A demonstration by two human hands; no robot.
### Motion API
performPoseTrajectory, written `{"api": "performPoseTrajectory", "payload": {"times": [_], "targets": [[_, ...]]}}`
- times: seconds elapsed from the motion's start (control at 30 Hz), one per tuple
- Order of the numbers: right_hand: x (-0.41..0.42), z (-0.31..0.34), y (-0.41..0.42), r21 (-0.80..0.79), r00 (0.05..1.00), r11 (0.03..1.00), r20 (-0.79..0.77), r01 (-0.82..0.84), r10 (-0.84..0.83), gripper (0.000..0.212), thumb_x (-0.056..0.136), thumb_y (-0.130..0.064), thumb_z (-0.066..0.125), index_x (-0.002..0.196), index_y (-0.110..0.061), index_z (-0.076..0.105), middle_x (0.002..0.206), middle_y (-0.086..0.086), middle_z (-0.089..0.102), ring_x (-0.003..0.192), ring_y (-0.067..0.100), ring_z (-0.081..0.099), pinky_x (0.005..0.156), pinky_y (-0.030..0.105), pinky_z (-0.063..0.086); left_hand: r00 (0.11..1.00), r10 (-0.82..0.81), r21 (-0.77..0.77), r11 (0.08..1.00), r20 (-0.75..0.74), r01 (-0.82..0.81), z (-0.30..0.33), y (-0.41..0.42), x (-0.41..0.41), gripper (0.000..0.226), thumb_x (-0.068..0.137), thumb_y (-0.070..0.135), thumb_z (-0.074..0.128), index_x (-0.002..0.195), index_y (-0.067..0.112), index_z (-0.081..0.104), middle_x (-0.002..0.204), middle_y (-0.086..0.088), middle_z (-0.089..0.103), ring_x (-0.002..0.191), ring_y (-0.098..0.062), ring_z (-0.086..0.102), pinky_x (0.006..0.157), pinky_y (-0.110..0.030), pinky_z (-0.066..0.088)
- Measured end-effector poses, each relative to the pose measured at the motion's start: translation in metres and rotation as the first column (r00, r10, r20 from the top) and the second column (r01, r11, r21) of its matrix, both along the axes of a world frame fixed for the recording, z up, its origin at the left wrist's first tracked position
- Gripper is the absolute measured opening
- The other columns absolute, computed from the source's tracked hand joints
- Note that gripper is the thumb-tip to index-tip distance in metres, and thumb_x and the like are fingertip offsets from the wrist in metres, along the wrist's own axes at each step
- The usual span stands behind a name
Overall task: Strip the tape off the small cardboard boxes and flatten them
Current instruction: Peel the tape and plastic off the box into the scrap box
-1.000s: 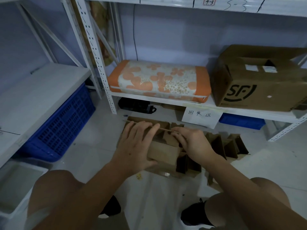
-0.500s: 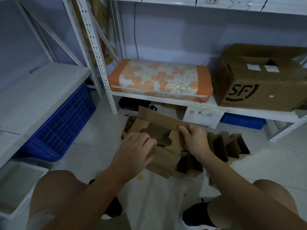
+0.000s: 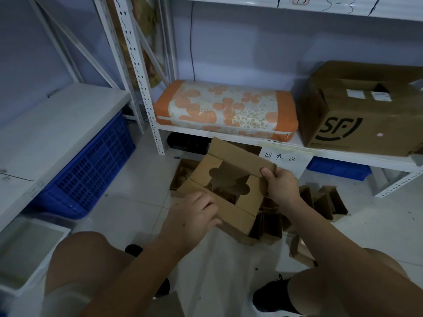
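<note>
A small brown cardboard box with a flower-shaped cut-out in its lid is held above the floor, its lid flap raised. My right hand pinches the lid's right corner between thumb and fingers. My left hand grips the box's near left side with curled fingers. Under and behind it lie several more small cardboard boxes, some standing open, and another group sits to the right on the white floor.
A white metal shelf carries an orange flowered cushion and a big SF carton. A paper label hangs from its edge. A blue crate sits under the left shelf. My knees frame the lower view.
The box's lid has swung up and open, lifted by my right hand. My left hand moved from lying flat on top of the box to gripping its near side.
</note>
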State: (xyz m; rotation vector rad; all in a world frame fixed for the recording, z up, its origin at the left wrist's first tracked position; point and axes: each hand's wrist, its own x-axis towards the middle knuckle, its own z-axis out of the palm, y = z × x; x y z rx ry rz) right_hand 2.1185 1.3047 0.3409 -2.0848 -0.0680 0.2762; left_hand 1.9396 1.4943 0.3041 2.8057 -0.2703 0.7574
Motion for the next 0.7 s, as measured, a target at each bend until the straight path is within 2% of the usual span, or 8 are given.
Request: {"api": "performPoseTrajectory", "payload": {"times": [0.07,0.13,0.2,0.27,0.37,0.47,0.6,0.7], "targets": [[0.003,0.003,-0.002,-0.107,0.995,0.992,0.075,-0.063,0.072,0.018,0.104,-0.037,0.054,0.096,-0.023,0.06,0.086,-0.001,0.064,0.085,0.021,0.065,0.08,0.043,0.056,0.951,-0.008,-0.109,0.994,-0.309,-0.028,0.008,0.005,0.003,0.055,0.086,0.074,0.056,0.096,0.023,0.075,0.1,0.013,0.064,0.096,-0.007,0.057,0.071,-0.028,0.051],[0.006,0.006,-0.002,-0.183,0.981,0.976,0.128,-0.122,0.147,0.023,0.104,-0.036,0.053,0.089,-0.02,0.06,0.081,-0.001,0.063,0.08,0.02,0.063,0.069,0.034,0.05,0.855,-0.002,-0.213,0.969,-0.519,-0.127,0.024,0.008,0.009,0.073,0.084,0.087,0.038,0.108,0.028,0.073,0.103,0.015,0.062,0.098,-0.004,0.055,0.081,-0.031,0.051],[0.006,0.01,0.0,-0.216,0.969,0.962,0.142,-0.169,0.203,0.025,0.105,-0.036,0.052,0.087,-0.019,0.06,0.08,-0.001,0.062,0.076,0.016,0.061,0.063,0.03,0.044,0.839,0.102,-0.176,0.957,-0.534,-0.228,0.037,0.014,0.022,0.068,0.09,0.082,0.038,0.112,0.026,0.07,0.105,0.011,0.058,0.098,-0.01,0.056,0.085,-0.035,0.052],[0.006,0.014,0.002,-0.209,0.964,0.957,0.128,-0.204,0.233,0.025,0.105,-0.035,0.052,0.087,-0.019,0.06,0.081,0.0,0.063,0.076,0.015,0.06,0.063,0.03,0.044,0.79,0.278,-0.055,0.929,-0.546,-0.365,0.045,0.025,0.039,0.064,0.092,0.072,0.052,0.13,0.021,0.057,0.121,0.001,0.052,0.112,-0.021,0.054,0.093,-0.04,0.052],[0.004,0.017,0.006,-0.161,0.96,0.956,0.1,-0.245,0.263,0.023,0.105,-0.035,0.053,0.088,-0.02,0.06,0.085,0.002,0.065,0.08,0.018,0.062,0.067,0.031,0.049,0.573,0.247,-0.12,0.842,-0.781,-0.527,0.048,0.036,0.064,0.113,0.081,0.069,0.072,0.161,0.016,0.012,0.154,-0.015,0.033,0.135,-0.037,0.045,0.108,-0.05,0.045],[0.003,0.021,0.011,-0.147,0.953,0.952,0.103,-0.268,0.284,0.021,0.105,-0.034,0.053,0.094,-0.018,0.061,0.087,0.001,0.064,0.081,0.015,0.061,0.068,0.03,0.049,0.498,0.156,-0.214,0.767,-0.853,-0.606,0.046,0.035,0.078,0.14,0.074,0.057,0.086,0.162,0.015,-0.014,0.163,-0.019,0.027,0.141,-0.039,0.043,0.114,-0.051,0.042],[0.005,0.02,0.016,-0.162,0.956,0.954,0.111,-0.253,0.272,0.027,0.103,-0.039,0.055,0.095,-0.014,0.062,0.09,0.003,0.065,0.087,0.022,0.062,0.067,0.03,0.044,0.462,0.294,-0.063,0.787,-0.837,-0.614,0.042,0.029,0.078,0.129,0.085,0.041,0.079,0.16,0.005,-0.019,0.162,-0.023,0.03,0.138,-0.039,0.046,0.112,-0.048,0.044],[0.006,0.018,0.021,-0.102,0.963,0.962,0.075,-0.252,0.26,0.045,0.095,-0.047,0.065,0.125,-0.014,0.058,0.117,-0.001,0.065,0.107,0.021,0.062,0.082,0.034,0.052,0.46,0.333,-0.062,0.753,-0.823,-0.655,0.043,0.03,0.076,0.121,0.086,0.043,0.077,0.161,0.002,-0.009,0.157,-0.022,0.037,0.133,-0.038,0.05,0.108,-0.047,0.047]]}}
